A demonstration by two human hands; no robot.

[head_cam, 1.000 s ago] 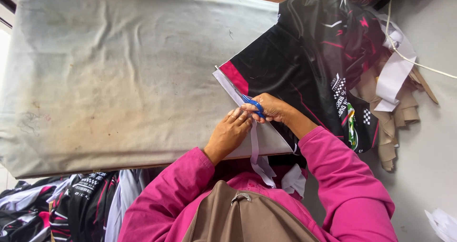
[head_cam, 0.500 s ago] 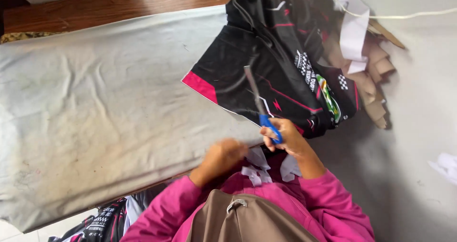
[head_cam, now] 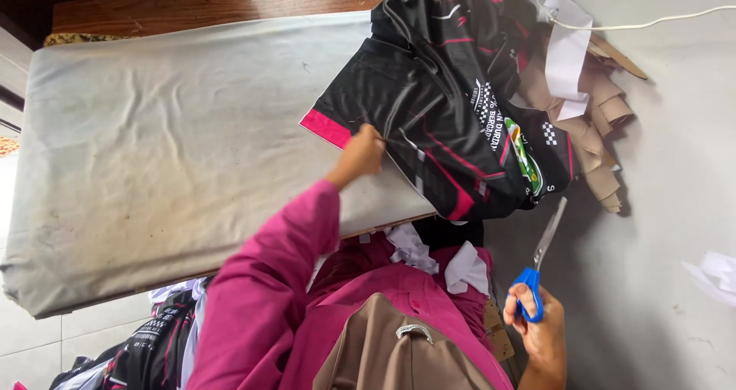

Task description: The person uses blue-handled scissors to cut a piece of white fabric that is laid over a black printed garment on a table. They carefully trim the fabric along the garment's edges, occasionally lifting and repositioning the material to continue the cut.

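Your left hand (head_cam: 364, 154) pinches the jersey (head_cam: 445, 106); your right hand (head_cam: 537, 329) holds the scissors (head_cam: 537, 271).

The black jersey with its pink hem lies on the grey padded table (head_cam: 169, 144), its far end hanging off the right edge near brown paper pieces (head_cam: 594, 129). The blue-handled scissors are off the table by your lap, fingers closed through the loops, blades pointing at the jersey.

Soft, even daylight fills the scene, brightest at the left edge, perhaps from a window there. The grey cloth on the desk (head_cam: 176, 152) shows no glare. Shadows stay faint. The black garment (head_cam: 445, 114) loses detail in its folds; edges blur slightly.
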